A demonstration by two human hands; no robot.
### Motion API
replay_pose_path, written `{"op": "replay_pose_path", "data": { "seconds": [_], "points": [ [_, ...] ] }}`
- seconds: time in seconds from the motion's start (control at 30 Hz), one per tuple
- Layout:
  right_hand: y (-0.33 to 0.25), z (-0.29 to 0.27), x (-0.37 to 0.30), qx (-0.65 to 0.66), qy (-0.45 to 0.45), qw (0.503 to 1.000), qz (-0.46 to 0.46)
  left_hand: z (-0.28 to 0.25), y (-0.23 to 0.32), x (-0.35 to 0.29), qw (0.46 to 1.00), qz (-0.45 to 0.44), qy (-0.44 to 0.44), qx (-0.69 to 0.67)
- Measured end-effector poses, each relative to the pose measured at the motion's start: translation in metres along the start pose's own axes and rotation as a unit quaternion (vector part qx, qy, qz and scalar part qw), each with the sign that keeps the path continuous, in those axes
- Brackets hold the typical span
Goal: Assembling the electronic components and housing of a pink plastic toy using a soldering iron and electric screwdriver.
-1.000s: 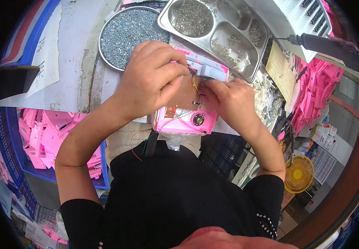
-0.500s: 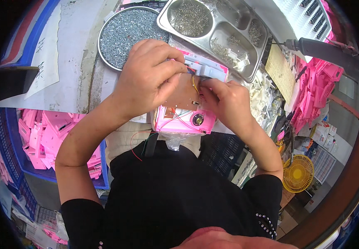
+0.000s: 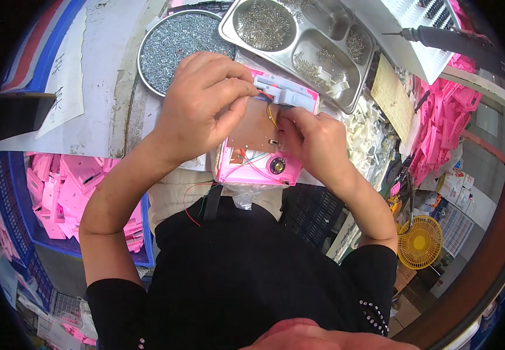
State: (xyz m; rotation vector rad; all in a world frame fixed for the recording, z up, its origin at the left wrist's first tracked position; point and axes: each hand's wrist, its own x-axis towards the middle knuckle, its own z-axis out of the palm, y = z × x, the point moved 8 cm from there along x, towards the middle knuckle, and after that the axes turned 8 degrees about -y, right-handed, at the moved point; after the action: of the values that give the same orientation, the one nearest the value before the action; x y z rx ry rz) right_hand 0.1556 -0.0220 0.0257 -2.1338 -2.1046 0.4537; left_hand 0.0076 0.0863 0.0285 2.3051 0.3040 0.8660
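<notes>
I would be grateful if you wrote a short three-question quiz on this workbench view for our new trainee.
1. Fill in: The flat brown board lies between the left hand and the right hand; the plastic casing showing below it in the picture is coloured ____.
2. Choose: Which is nearer the round black disc with a gold-coloured centre? A, the left hand; B, the right hand.
3. True or false: The round dish heaped with small silvery pieces stands to the right of the shiny metal tray with compartments.

Key: 1. pink; 2. B; 3. false, it stands to the left.
</notes>
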Motion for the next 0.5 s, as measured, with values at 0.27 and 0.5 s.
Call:
{"op": "replay_pose_path", "data": {
  "seconds": [0.27,0.5],
  "points": [
    [-0.009,-0.003,0.0,-0.04,-0.005,0.998,-0.047,-0.002,-0.004,0.0,1.0,-0.005,0.017,0.009],
    [-0.001,-0.007,-0.003,0.014,0.036,0.997,-0.074,-0.004,-0.004,0.001,1.0,-0.01,0.02,0.005]
  ]
}}
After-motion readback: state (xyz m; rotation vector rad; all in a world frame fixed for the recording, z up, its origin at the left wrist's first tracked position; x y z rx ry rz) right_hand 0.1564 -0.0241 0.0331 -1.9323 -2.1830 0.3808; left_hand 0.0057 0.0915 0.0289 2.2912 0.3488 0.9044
